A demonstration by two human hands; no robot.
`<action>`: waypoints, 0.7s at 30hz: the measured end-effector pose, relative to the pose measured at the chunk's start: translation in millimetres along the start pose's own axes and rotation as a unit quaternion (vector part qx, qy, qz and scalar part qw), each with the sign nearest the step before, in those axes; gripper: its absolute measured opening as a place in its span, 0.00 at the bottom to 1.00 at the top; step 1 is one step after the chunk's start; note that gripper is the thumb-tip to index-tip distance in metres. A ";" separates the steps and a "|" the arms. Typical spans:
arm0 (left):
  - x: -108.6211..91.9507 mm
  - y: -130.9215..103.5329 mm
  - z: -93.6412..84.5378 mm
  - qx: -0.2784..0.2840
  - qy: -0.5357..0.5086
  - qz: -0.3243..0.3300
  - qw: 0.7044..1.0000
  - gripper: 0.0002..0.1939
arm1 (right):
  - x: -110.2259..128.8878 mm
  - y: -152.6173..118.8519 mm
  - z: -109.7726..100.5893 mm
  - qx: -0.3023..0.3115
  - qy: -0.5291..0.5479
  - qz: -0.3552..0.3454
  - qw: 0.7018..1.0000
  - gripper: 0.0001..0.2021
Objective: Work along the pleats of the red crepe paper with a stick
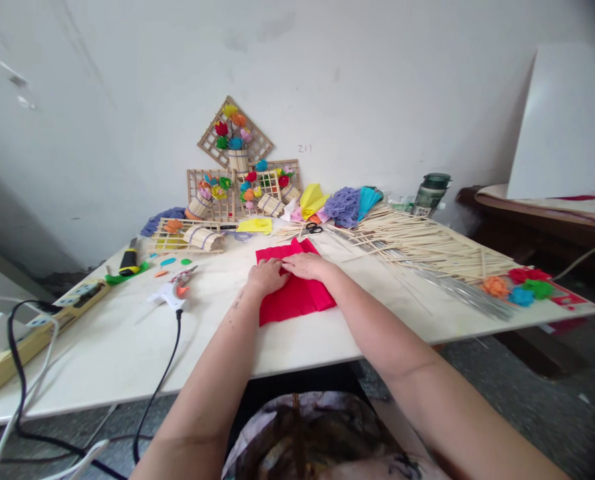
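A sheet of red crepe paper [297, 300] lies on the table in front of me, with a folded flap raised at its far edge. My left hand [267, 276] rests on its left part, fingers low against the paper. Stretched across the upper middle, my right hand [306, 265] lies flat with its fingertips close to the left hand's. Both hands touch the paper from above, and neither shows a grip on it; the fingertips are partly hard to make out. Just beyond the paper are black-handled scissors [313, 228].
A white glue gun [171, 293] with a black cord lies left, near a power strip [72, 303] and a yellow-black cutter [128, 260]. Stick lattices with paper flowers [235, 130] lean against the wall. Bamboo sticks [417, 240], wires [462, 293] and a bottle [431, 193] are right.
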State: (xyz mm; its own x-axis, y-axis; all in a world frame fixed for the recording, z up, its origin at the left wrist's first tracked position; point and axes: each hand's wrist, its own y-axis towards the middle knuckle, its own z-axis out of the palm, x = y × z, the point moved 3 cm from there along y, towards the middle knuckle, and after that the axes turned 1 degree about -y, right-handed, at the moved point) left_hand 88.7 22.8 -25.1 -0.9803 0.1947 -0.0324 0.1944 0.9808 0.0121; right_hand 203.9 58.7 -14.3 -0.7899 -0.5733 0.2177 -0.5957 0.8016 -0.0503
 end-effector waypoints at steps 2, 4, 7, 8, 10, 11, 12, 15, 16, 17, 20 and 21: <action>2.7 1.4 2.6 -0.033 0.011 -0.013 0.999 0.33 | 2.3 -0.4 0.9 -0.015 0.000 0.005 1.000 0.24; 4.4 3.7 8.4 -0.035 0.017 -0.015 0.999 0.36 | 4.4 -1.4 0.8 -0.028 -0.009 0.011 1.000 0.24; 7.1 6.9 18.3 0.017 -0.007 -0.035 0.999 0.40 | 4.8 -2.3 -0.1 -0.040 -0.033 0.009 0.999 0.22; 7.7 7.5 19.9 0.026 -0.013 -0.041 0.999 0.41 | 4.0 -2.3 -0.5 -0.043 -0.042 0.011 0.998 0.22; 8.0 8.2 20.7 0.026 -0.015 -0.046 0.998 0.42 | 1.6 -2.2 -1.2 -0.047 -0.059 0.024 0.997 0.22; 7.9 8.4 20.5 0.025 -0.014 -0.047 0.998 0.42 | 0.5 -2.1 -1.4 -0.047 -0.065 0.036 0.996 0.23; 7.9 8.5 20.3 0.025 -0.012 -0.048 0.998 0.42 | -0.2 -2.1 -1.4 -0.045 -0.069 0.047 0.995 0.23; 8.3 9.1 20.0 0.029 -0.010 -0.056 0.998 0.43 | 1.2 -1.6 0.0 -0.032 -0.074 0.067 0.994 0.26; 8.5 9.4 20.0 0.030 -0.010 -0.058 0.998 0.43 | 2.2 -1.2 0.9 -0.027 -0.076 0.070 0.994 0.27; 8.8 9.7 19.9 0.030 -0.010 -0.060 0.998 0.43 | 3.2 -0.6 1.7 -0.024 -0.081 0.070 0.994 0.28; 9.6 10.7 19.7 0.030 -0.010 -0.064 0.997 0.42 | 2.5 1.2 3.3 -0.031 -0.102 0.077 0.991 0.29; 10.0 11.0 19.6 0.029 -0.011 -0.067 0.997 0.42 | 0.5 1.7 3.7 -0.030 -0.103 0.085 0.991 0.29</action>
State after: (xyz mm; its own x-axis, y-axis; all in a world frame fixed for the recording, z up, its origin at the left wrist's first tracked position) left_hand 81.7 35.6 -44.9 -0.9968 0.0604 -0.0518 0.0631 0.9966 -0.0526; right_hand 202.0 59.2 -17.8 -0.8949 -0.4461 0.0064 -0.4462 0.8949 -0.0104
